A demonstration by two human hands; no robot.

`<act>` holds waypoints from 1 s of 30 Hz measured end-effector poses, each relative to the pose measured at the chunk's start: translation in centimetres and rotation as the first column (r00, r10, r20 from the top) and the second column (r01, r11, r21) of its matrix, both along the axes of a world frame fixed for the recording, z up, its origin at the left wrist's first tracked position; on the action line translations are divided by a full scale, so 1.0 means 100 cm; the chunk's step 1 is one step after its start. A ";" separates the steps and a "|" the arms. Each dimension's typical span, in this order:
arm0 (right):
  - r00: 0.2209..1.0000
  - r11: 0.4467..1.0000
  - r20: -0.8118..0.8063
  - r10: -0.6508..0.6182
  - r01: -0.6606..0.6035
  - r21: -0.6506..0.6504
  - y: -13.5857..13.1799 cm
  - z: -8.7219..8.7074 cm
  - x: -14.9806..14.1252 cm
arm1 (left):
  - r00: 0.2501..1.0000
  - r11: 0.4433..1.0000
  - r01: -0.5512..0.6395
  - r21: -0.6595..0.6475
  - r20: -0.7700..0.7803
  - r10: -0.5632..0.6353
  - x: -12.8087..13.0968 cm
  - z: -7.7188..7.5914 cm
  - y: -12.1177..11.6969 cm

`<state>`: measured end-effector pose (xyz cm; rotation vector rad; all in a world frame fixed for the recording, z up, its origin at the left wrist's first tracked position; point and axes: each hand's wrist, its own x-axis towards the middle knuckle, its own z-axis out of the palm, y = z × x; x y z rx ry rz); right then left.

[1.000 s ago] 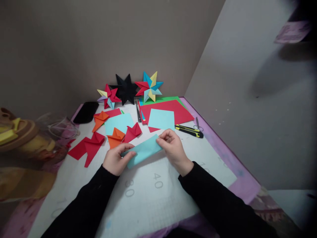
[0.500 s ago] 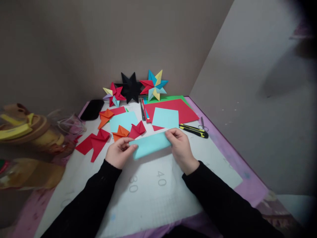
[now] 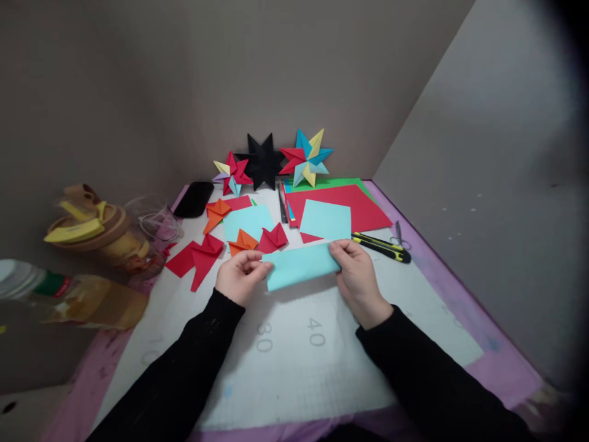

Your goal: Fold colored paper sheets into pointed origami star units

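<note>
A light blue paper strip (image 3: 301, 266), long and plain-faced, stretches between the left hand (image 3: 243, 275) and the right hand (image 3: 358, 273) — pinched at both ends. Its broad face shows, fairly flat — the long edges slant gently, the right end sitting higher than the left.

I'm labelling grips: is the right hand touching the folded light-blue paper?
Touching: the head view shows the right hand pinching the folded light-blue paper near its right end.
</note>
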<state>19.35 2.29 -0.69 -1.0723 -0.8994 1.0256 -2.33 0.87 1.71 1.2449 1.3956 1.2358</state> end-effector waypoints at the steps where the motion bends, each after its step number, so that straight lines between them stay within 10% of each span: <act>1: 1.000 1.000 -0.009 0.001 -0.001 -0.002 0.000 0.000 0.000 | 1.000 0.999 0.013 0.029 -0.021 -0.012 0.000 -0.001 0.000; 9: 0.998 1.000 -0.054 -0.022 0.021 -0.017 0.000 0.001 0.000 | 0.964 0.974 0.118 0.193 -0.257 -0.066 -0.002 -0.002 -0.002; 30: 0.990 0.999 -0.136 -0.046 0.046 -0.003 -0.003 0.005 -0.005 | 0.994 0.982 0.077 0.172 -0.095 -0.062 0.001 -0.004 -0.003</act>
